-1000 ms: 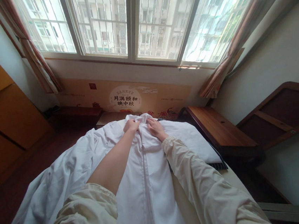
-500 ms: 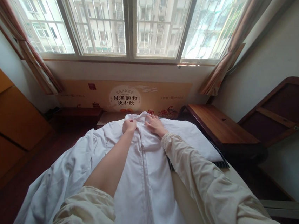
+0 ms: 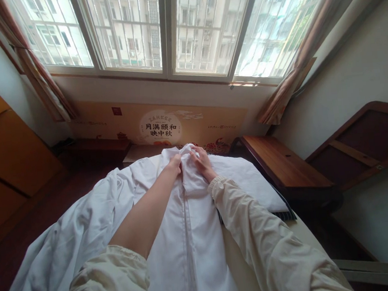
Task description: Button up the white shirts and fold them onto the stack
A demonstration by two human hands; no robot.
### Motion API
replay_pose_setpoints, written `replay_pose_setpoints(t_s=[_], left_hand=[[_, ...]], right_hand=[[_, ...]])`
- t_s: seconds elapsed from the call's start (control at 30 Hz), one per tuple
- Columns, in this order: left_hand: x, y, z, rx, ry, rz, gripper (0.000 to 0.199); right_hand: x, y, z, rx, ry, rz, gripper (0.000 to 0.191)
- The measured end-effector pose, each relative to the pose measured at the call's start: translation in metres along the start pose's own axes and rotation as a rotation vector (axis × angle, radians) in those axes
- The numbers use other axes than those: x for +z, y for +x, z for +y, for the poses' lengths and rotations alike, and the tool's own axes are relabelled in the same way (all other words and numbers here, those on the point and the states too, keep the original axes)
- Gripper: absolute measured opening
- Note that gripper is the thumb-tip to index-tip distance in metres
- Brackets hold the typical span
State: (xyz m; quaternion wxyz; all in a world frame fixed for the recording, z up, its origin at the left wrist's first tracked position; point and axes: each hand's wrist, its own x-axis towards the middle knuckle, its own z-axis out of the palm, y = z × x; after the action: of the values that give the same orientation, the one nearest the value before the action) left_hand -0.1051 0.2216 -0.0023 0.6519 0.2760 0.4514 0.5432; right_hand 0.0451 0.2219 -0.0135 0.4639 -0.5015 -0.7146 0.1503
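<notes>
A long white garment (image 3: 170,239) lies spread in front of me, with a seam running down its middle and loose folds falling off to the left. At its far end my left hand (image 3: 174,163) is closed, pinching the cloth near the seam. Just to the right, my right hand (image 3: 201,161) has its fingers curled over the raised far edge of the same garment. Its fingertips are partly lost in the cloth. Under the garment is a cream surface (image 3: 241,260), bare in a strip along the right.
A folded white cloth (image 3: 248,181) with a dark striped edge lies to the right. Beyond it stand a brown wooden table (image 3: 285,164) and a tilted wooden panel (image 3: 361,143). Orange cabinets (image 3: 6,154) are on the left. Ahead are a printed poster (image 3: 191,118) and barred windows (image 3: 128,28).
My left hand has moved slightly right, closer to the right hand, and turned. The right hand's fingers have lifted and shifted a little at the cloth's far edge.
</notes>
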Motion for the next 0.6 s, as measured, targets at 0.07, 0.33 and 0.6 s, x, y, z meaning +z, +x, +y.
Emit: replay_pose_setpoints(t_s=[0.07,0.33,0.6], left_hand=[[0.006,-0.003,0.001,-0.041,0.026,0.004,0.021],[0.016,-0.024,-0.010,0.116,0.173,-0.172,0.027],[0.001,-0.010,-0.006,0.249,0.277,0.091,0.024]], right_hand=[[0.002,0.000,0.000,-0.031,-0.004,-0.032,0.043],[0.006,-0.002,0.008,-0.005,-0.026,-0.086,0.046],[0.002,-0.005,0.004,0.072,-0.163,-0.046,0.015]])
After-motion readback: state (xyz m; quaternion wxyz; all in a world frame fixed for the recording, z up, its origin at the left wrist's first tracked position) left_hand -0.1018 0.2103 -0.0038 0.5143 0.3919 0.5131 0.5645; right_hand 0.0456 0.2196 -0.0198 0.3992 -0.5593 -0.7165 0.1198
